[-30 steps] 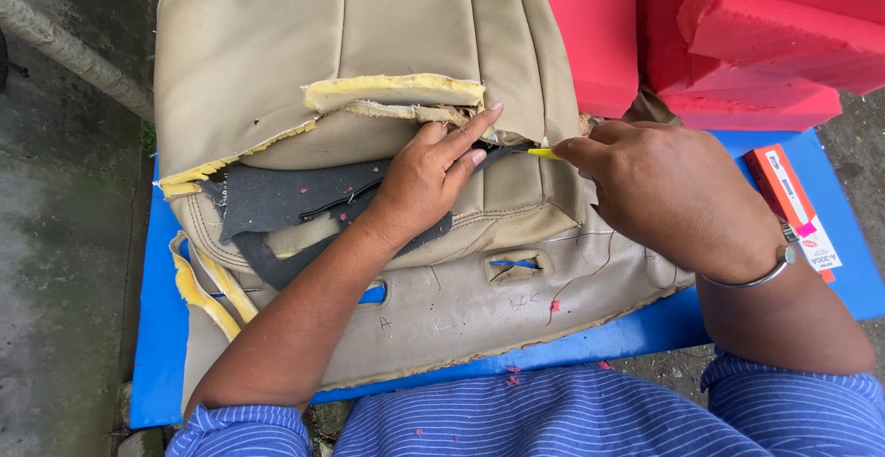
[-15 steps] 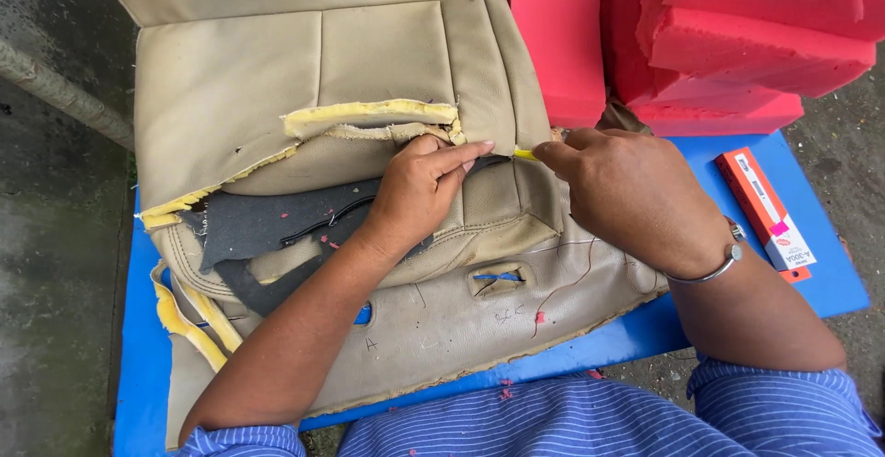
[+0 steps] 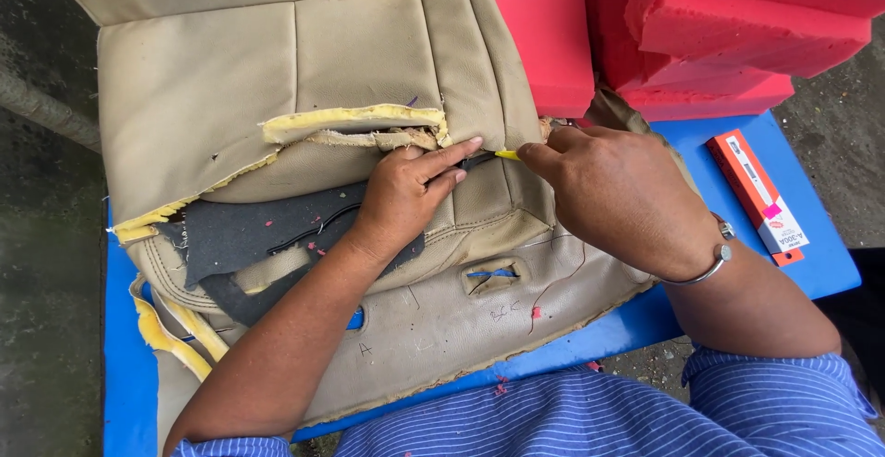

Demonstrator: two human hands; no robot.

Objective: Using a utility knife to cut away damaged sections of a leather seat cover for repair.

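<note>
Right hand [image 3: 619, 194] pinches a thin yellow tool [image 3: 507, 154] at the seam; left hand [image 3: 406, 194] lies flat, fingers straight, pressing the beige seat cover [image 3: 277, 79] on the blue counter [image 3: 811, 254]. Cover looks limp and pliable; best held beside the seam.

Slim orange-white box [image 3: 758, 196] on blue table [image 3: 811, 263]

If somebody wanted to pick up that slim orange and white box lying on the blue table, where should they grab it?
Probably across its two long sides, near the middle, coming straight down from above. The slim orange and white box lies flat on the blue table, set at a slant, with bare table along both long edges. A grip across the narrow width should fit there. The right hand is nearest.
</note>
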